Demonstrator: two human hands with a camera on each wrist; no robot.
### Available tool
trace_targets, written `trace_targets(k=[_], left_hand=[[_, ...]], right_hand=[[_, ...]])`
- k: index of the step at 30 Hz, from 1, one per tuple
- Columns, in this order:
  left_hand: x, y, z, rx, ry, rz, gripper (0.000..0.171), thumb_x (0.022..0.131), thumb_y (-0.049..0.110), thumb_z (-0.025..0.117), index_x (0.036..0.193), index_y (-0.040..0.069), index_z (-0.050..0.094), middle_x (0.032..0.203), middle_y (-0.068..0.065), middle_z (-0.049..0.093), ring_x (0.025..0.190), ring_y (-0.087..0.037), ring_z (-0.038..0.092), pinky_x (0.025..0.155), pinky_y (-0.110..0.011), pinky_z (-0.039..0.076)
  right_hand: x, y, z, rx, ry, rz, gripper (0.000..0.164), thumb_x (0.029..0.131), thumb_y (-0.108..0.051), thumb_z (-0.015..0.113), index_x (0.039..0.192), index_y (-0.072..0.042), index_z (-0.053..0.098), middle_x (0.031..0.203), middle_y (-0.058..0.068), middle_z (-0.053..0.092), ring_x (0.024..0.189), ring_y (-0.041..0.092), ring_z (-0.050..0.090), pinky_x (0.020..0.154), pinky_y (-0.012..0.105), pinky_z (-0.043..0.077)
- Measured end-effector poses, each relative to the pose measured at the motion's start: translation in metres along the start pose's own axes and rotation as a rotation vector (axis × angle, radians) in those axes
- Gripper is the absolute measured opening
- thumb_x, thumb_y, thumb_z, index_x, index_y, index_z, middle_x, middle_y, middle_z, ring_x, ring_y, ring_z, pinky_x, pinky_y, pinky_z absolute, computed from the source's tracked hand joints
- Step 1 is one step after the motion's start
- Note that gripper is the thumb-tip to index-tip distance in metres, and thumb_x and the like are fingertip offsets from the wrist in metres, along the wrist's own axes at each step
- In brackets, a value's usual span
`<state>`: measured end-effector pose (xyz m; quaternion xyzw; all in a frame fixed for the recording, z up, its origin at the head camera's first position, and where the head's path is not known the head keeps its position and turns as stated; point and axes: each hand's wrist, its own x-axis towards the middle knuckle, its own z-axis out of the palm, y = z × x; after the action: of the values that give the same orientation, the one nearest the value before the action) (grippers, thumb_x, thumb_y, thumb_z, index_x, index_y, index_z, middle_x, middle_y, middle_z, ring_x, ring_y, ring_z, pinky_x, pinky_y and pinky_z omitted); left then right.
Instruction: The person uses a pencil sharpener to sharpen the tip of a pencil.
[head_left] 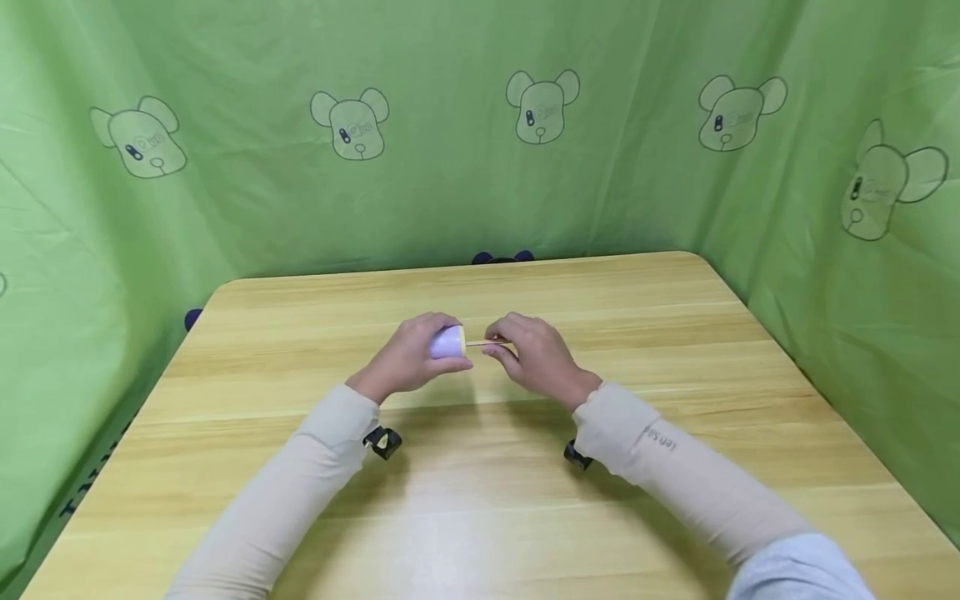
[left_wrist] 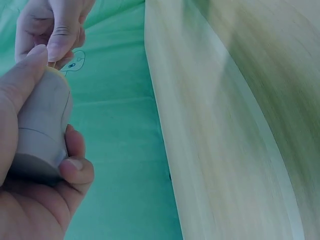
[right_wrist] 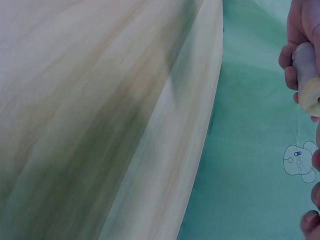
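My left hand [head_left: 407, 357] grips a lavender, rounded cylinder [head_left: 447, 342] that looks like a pencil sharpener, held sideways above the table. Its yellow end [right_wrist: 309, 95] faces my right hand and has a small dark hole, seen in the right wrist view. My right hand [head_left: 542, 354] pinches a thin pencil [head_left: 480, 342] between thumb and fingers. The pencil points at the yellow end; whether its tip is inside the hole cannot be told. In the left wrist view the sharpener [left_wrist: 44, 107] shows a grey base, with fingers and thumb wrapped around it.
A wood-grain table [head_left: 465, 508] lies under both hands. Green curtain [head_left: 450, 192] with printed bear heads surrounds its back and sides. Black wrist devices sit below the left sleeve [head_left: 341, 417] and right sleeve [head_left: 622, 425].
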<state>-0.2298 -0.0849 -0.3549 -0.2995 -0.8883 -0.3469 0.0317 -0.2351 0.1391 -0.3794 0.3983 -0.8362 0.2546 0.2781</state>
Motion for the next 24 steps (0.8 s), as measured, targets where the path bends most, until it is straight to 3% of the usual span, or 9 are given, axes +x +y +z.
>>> trace_targets(k=[5,12,19,24], left_hand=[[0.000,0.000,0.000,-0.026,-0.013,-0.029,0.054,0.083,0.031,0.079,0.122,-0.001,0.057,0.098,-0.010,0.061,0.079,-0.020,0.056,0.062,-0.029,0.049],[0.002,0.001,0.000,-0.030,-0.032,-0.049,0.055,0.083,0.033,0.077,0.122,-0.001,0.057,0.093,-0.009,0.060,0.076,-0.020,0.056,0.061,-0.029,0.049],[0.006,0.002,-0.004,-0.019,-0.047,-0.061,0.055,0.083,0.034,0.078,0.122,0.000,0.058,0.088,-0.008,0.060,0.073,-0.020,0.056,0.060,-0.030,0.048],[0.007,0.002,-0.006,-0.020,-0.048,-0.056,0.056,0.082,0.035,0.078,0.122,0.001,0.058,0.088,-0.008,0.060,0.075,-0.020,0.056,0.061,-0.030,0.048]], right_hand=[[-0.003,0.005,0.006,-0.159,0.119,-0.115,0.013,0.084,-0.017,0.076,0.087,-0.008,0.067,0.079,0.002,0.064,0.067,0.018,0.060,0.057,0.034,0.038],[-0.006,0.010,0.015,-0.308,0.276,-0.206,0.018,0.093,-0.025,0.066,0.084,-0.010,0.068,0.075,0.003,0.064,0.063,0.021,0.059,0.060,0.037,0.038],[-0.004,0.007,0.016,-0.374,0.314,-0.220,0.031,0.102,-0.028,0.051,0.085,-0.010,0.069,0.076,0.004,0.065,0.062,0.022,0.059,0.060,0.037,0.040],[-0.004,0.007,0.019,-0.380,0.359,-0.215,0.030,0.101,-0.027,0.053,0.083,-0.010,0.069,0.075,0.006,0.065,0.061,0.025,0.058,0.062,0.040,0.041]])
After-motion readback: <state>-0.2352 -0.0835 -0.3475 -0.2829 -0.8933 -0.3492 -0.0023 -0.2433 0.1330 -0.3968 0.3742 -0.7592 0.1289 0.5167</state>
